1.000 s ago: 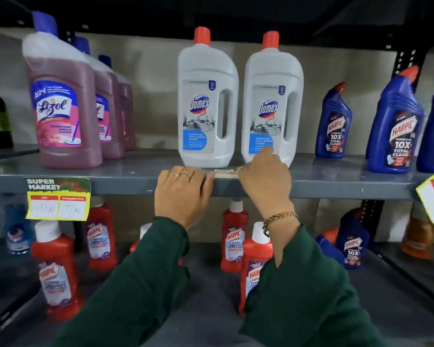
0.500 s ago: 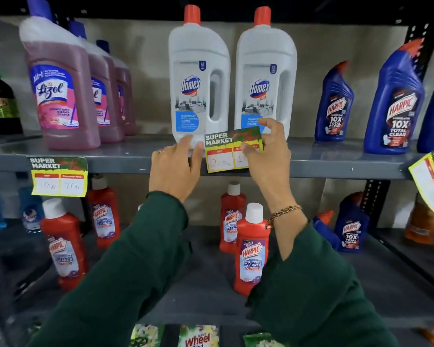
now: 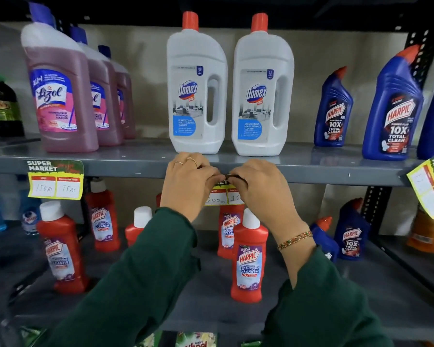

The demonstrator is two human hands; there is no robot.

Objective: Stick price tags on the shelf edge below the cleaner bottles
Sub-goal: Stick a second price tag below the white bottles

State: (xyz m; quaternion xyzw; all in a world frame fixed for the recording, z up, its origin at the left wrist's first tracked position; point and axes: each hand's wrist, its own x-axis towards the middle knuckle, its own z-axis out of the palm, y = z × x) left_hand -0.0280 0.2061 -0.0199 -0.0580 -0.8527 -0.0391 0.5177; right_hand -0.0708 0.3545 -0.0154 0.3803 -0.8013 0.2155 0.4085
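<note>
Two white Domex cleaner bottles point(image 3: 197, 96) point(image 3: 262, 98) with red caps stand on the grey shelf point(image 3: 125, 169). Just below them a yellow and green price tag point(image 3: 224, 195) hangs against the shelf's front edge, mostly hidden by my hands. My left hand point(image 3: 188, 184) presses on the tag's upper left part. My right hand point(image 3: 258, 189) presses on its upper right part. Fingertips of both hands meet at the tag's top on the shelf edge.
A stuck price tag point(image 3: 55, 180) sits under the pink Lizol bottles point(image 3: 60, 88) at left. Another tag point(image 3: 430, 184) hangs tilted at right under blue Harpic bottles point(image 3: 392, 108). Red Harpic bottles point(image 3: 248, 259) stand on the lower shelf.
The tag was lifted face-up in front of the Domex bottles half a second ago. It is now lower, hanging from the shelf edge, with both hands pressing its top.
</note>
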